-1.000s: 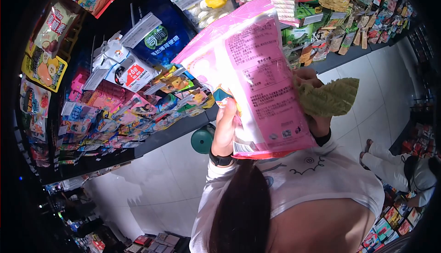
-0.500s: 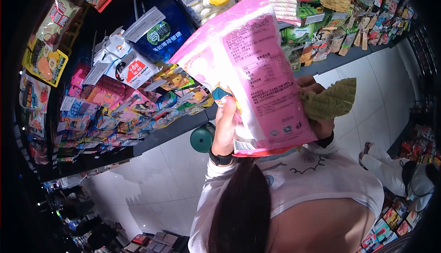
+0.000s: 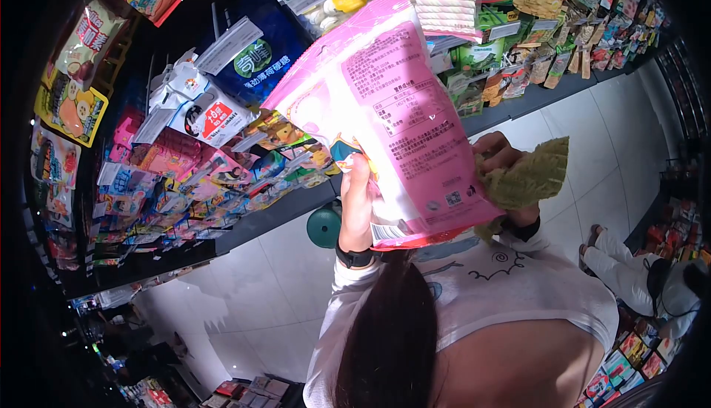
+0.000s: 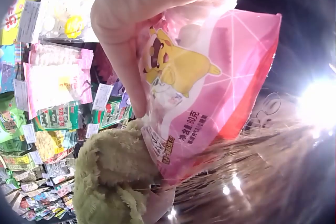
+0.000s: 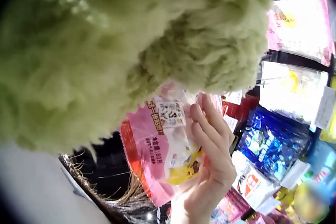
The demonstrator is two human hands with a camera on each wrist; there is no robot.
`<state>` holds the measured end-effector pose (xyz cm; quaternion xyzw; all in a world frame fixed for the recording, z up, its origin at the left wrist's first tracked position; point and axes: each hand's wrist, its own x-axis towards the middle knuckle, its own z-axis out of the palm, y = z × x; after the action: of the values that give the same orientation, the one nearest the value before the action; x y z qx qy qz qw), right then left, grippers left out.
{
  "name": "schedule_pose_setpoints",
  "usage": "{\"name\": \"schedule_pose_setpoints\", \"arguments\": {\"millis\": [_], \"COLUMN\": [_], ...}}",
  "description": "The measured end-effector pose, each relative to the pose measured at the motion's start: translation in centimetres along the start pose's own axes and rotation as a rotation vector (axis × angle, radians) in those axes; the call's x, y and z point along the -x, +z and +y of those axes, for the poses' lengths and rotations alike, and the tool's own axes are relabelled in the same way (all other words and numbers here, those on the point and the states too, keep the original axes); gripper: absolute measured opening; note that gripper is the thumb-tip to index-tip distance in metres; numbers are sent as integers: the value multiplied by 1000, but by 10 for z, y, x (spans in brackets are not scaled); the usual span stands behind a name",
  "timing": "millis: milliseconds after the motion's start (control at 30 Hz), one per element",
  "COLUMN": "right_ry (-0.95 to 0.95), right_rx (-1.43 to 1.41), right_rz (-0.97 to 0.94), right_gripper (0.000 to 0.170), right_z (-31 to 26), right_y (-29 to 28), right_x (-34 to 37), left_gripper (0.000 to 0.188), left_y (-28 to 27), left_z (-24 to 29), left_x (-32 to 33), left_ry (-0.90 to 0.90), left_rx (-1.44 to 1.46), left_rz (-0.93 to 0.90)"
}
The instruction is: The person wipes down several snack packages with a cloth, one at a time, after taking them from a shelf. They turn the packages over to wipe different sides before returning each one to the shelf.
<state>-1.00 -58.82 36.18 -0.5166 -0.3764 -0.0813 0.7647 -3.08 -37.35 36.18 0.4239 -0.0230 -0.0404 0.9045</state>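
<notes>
My left hand [image 3: 358, 204] grips a pink candy bag [image 3: 415, 138] by its left edge, thumb on the printed back panel. Fine text, a table and a square code show on that panel. In the left wrist view the bag's front [image 4: 239, 71] carries a yellow cartoon figure, and fingers of the left hand [image 4: 142, 11] lie over it. Close beside the bag's right edge, my right hand [image 3: 498, 150] has its fingers curled round a green fluffy cloth-like item [image 3: 529, 175]. This green fluff [image 5: 131, 50] fills much of the right wrist view and hides the right hand there.
Packed snack racks run along the left and top, with a blue candy bag [image 3: 259, 56] and a white candy bag [image 3: 211, 112] near the pink one. A green round stool [image 3: 324, 228] stands on the tiled floor [image 3: 252, 282]. Another person [image 3: 629, 271] is at right.
The pink bag and my left hand have shifted slightly left in the head view, the bag tilting a little more. My right hand and the green fluffy item have moved slightly left as well.
</notes>
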Motion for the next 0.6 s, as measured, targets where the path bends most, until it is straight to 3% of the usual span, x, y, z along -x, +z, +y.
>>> {"name": "schedule_pose_setpoints", "arguments": {"millis": [167, 467, 567, 600], "right_ry": [54, 93, 270, 244], "right_rx": [-102, -76, -75, -119], "right_rz": [53, -17, 129, 137], "right_gripper": [31, 31, 29, 27], "right_z": [1, 4, -2, -1], "right_y": [0, -15, -15, -17], "right_x": [0, 2, 5, 5], "left_gripper": [57, 57, 56, 56], "left_y": [-1, -11, -6, -5], "left_z": [-3, -4, -1, 0], "left_x": [-5, -14, -19, -20], "left_ry": [8, -19, 5, 13], "left_rx": [16, -26, -68, -75], "left_rz": [47, 30, 31, 28]}}
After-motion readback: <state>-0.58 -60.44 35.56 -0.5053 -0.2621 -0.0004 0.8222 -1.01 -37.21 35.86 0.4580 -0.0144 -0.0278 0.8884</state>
